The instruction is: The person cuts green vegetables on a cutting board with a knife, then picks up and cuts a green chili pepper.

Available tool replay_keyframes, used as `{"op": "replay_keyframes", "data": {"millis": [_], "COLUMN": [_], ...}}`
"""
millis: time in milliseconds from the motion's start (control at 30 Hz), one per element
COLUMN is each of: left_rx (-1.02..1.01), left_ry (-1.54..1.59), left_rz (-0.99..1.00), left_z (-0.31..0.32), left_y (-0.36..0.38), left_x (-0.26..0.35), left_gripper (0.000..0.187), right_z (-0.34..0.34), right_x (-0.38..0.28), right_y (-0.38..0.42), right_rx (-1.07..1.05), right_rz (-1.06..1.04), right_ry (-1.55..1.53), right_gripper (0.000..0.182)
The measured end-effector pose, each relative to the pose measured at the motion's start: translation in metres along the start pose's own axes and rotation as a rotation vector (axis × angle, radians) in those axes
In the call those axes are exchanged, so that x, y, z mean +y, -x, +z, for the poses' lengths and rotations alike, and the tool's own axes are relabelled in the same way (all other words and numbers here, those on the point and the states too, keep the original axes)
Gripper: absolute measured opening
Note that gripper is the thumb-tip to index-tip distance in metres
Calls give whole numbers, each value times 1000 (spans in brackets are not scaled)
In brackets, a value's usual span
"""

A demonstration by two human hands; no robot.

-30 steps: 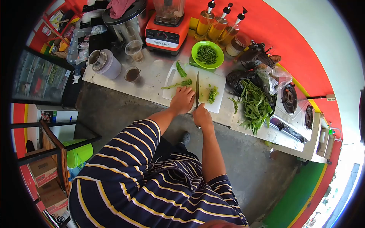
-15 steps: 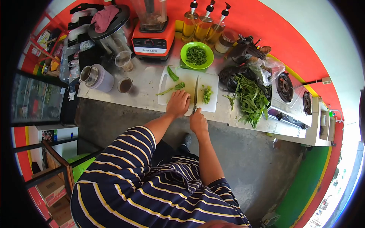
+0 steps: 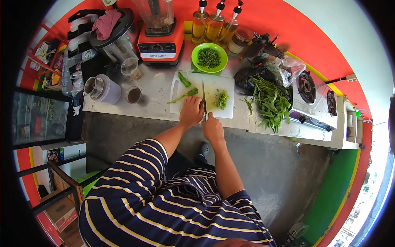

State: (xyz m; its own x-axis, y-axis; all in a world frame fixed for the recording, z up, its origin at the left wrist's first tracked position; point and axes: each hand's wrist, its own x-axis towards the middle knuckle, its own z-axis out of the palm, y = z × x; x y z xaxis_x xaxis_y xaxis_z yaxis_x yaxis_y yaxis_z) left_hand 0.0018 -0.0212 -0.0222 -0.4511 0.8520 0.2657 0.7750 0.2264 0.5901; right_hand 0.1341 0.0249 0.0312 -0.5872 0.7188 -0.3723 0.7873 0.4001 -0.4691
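My right hand (image 3: 213, 127) is wrapped round the handle of a knife (image 3: 203, 93), whose blade points away from me over a white cutting board (image 3: 210, 81). Close to the left side of the blade, my left hand (image 3: 191, 112) presses curled fingers on a green leafy stem (image 3: 180, 99), partly hidden under them. Another green leaf (image 3: 184, 79) lies farther back on the board. Right of the blade sits a small pile of chopped greens (image 3: 221, 100). Behind the board stands a lime-green bowl (image 3: 224, 64) with finely cut dark greens in it.
A bunch of leafy greens (image 3: 271, 103) spills from a black plastic bag (image 3: 245, 81) beside a gas stove (image 3: 319, 101) at right. A glass of brown drink (image 3: 133, 95), a metal-topped canister (image 3: 110, 88) and a red blender (image 3: 159, 43) stand left. Pump bottles (image 3: 214, 26) line the wall.
The knife and my right hand have shifted left, bringing the blade against or very near my left fingers. The chopped pile looks wider. The camera view has moved slightly.
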Motion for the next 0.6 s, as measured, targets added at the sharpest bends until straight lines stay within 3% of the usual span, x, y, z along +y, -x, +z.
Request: {"op": "replay_keyframes", "data": {"millis": [233,400,600], "left_rx": [75,-50,20], "left_ry": [5,-87,28], "left_rz": [-33,89,125], "left_z": [5,-4,-3], "left_y": [1,1,0], "left_x": [-1,3,6], "left_gripper": [19,15,12], "right_z": [-8,-12,-9], "right_x": [0,9,7], "right_y": [7,12,12], "right_rx": [3,16,13], "right_rz": [56,71,64], "right_ry": [35,35,22], "right_gripper": [31,32,30]}}
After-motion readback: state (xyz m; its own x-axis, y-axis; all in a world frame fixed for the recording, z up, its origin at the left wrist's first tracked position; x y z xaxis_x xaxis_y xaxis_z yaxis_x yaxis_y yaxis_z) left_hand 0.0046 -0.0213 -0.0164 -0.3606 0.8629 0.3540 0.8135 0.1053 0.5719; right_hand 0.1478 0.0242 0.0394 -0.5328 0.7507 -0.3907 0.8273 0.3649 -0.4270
